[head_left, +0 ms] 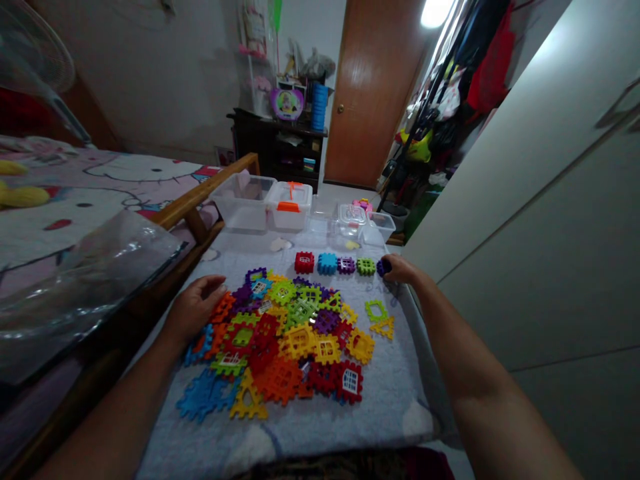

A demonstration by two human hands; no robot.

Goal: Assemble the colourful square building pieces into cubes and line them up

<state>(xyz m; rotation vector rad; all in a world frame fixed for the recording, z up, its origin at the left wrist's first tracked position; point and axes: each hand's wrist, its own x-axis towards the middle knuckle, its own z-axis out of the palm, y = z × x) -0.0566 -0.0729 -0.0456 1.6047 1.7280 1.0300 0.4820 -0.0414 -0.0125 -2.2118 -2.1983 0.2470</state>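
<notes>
A heap of colourful interlocking plastic building tiles [300, 340] lies on the cloth-covered table. At its left edge rests my left hand [195, 308], fingers apart, beside the orange tiles [223, 307] and holding nothing. Behind the heap stands a row of assembled blocks: a red block [304, 262], a blue block [327, 264], a purple block [346, 265] and a green block [365, 266]. My right hand [401, 269] grips a dark purple block [383, 267] at the row's right end. A green tile frame [375, 311] and a yellow triangular tile [383, 327] lie apart, right of the heap.
Clear plastic bins [245, 207] line the table's far edge, with an orange-latched lidded box [291, 205] and a smaller lidded box [352, 219]. A bed with a wooden rail [200, 193] borders the left. A pale cabinet [540, 267] stands close on the right.
</notes>
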